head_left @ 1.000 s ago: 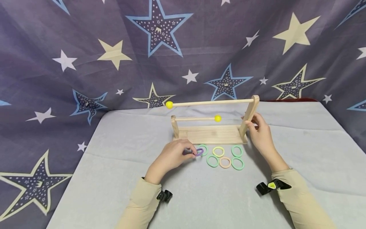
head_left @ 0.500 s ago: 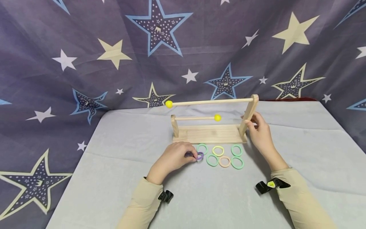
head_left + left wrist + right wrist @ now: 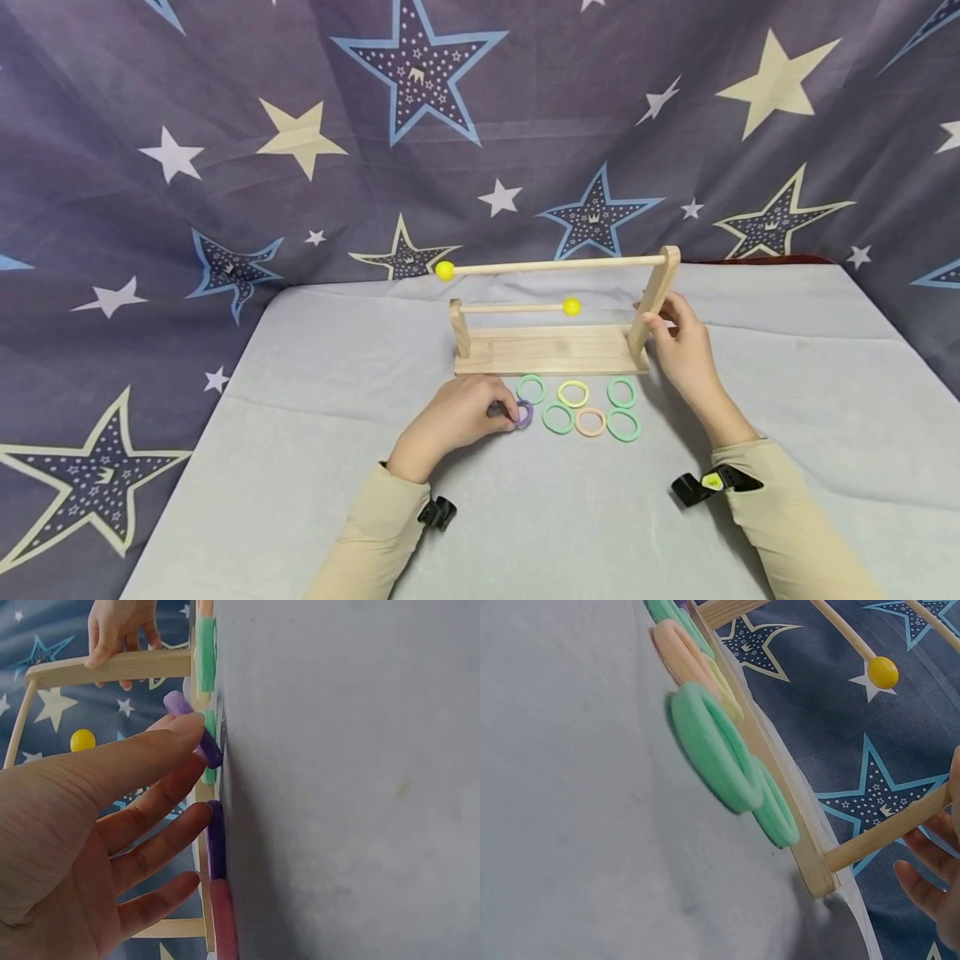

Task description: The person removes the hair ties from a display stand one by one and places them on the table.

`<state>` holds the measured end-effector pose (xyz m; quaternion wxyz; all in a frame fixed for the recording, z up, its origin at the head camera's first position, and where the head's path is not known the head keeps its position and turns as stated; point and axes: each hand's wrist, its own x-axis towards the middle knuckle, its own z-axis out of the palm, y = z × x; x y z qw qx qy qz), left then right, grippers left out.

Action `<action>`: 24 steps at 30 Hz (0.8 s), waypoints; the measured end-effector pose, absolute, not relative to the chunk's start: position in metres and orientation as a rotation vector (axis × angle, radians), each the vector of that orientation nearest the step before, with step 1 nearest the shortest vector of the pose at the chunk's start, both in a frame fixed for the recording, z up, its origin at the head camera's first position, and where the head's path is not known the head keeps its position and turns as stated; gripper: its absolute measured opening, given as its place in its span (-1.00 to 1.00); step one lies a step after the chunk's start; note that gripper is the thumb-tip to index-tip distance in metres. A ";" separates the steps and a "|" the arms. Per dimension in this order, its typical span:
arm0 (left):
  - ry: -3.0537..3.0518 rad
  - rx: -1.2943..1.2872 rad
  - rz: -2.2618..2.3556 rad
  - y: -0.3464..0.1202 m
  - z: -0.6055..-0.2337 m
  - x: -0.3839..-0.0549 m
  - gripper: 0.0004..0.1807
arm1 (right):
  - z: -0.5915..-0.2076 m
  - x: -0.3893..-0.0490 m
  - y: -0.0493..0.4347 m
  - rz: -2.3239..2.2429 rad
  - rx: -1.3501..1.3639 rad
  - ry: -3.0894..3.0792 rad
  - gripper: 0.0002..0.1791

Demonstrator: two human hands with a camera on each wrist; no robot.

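My left hand (image 3: 461,414) pinches a purple ring (image 3: 212,752) between thumb and forefinger, its other fingers spread. The ring stands tilted, its lower edge at or near the cloth. Under those fingers the left wrist view shows another purple ring (image 3: 217,840) and a pink ring (image 3: 223,919), both hidden from the head view. My right hand (image 3: 687,350) holds the taller right upright (image 3: 654,302) of a wooden stand (image 3: 551,350), thumb in front and fingers behind. Two horizontal rods, each tipped with a yellow ball (image 3: 572,307), carry no rings.
Before the stand lie several green rings (image 3: 624,440), a yellow ring (image 3: 573,383) and a peach ring (image 3: 591,435). The pale cloth (image 3: 555,517) covers the table. A star-patterned curtain (image 3: 525,108) hangs behind it.
My left hand has brought the purple ring down and slightly toward me, off the green ring that it overlapped in view. The right hand and the stand have stayed put.
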<state>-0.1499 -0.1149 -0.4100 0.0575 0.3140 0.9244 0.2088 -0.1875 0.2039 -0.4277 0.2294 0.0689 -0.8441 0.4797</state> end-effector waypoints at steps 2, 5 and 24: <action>2.805 0.945 0.640 -0.115 -0.410 -0.150 -0.91 | -0.427 -0.188 0.204 1.322 0.193 -2.321 -0.58; 2.811 0.937 0.657 -0.115 -0.410 -0.150 -0.89 | -0.428 -0.188 0.204 1.329 0.196 -2.315 -0.57; 3.080 0.742 0.733 -0.124 -0.393 -0.154 -0.82 | -0.420 -0.188 0.204 1.369 0.233 -2.364 -0.56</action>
